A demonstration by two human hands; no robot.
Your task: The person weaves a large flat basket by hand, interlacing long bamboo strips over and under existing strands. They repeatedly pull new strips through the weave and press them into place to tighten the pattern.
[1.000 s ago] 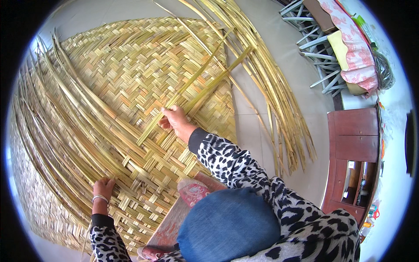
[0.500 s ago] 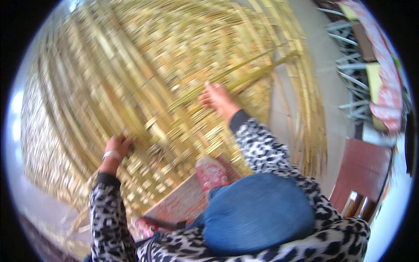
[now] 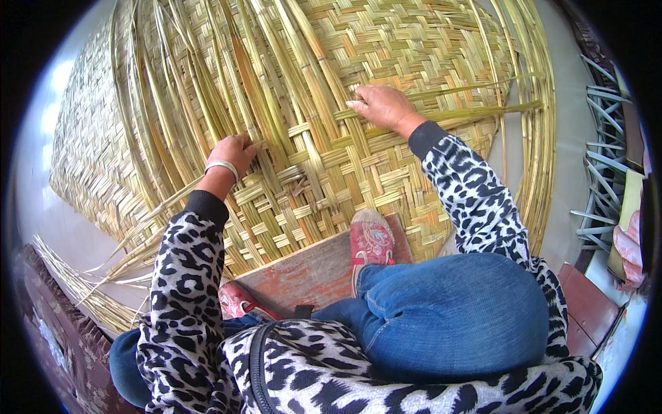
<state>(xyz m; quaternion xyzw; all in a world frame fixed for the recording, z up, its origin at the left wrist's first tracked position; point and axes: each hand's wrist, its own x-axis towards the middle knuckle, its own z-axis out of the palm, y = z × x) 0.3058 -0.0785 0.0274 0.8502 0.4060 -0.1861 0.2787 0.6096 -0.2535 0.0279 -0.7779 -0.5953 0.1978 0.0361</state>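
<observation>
You wear a black-and-white leopard-print top [image 3: 183, 303] with dark ribbed cuffs [image 3: 427, 140] and a dark zip [image 3: 256, 366], blue jeans [image 3: 455, 317], pale-patterned red shoes [image 3: 372, 241] and a whitish bracelet [image 3: 222, 165] by your left hand [image 3: 233, 150].

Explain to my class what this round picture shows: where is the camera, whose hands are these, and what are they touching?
There is no machine here, just one person's bare hands. The camera is worn on the person's head and looks down; its wide fisheye lens bends straight edges.

A large woven mat lies on the floor, with long loose strips running across it. The left hand, below them, and the right hand, farther up and to the right, both touch the weaving. The fingers are curled, so I can't tell exactly what either grips. One red shoe rests on a wooden board at the mat's near edge.
</observation>
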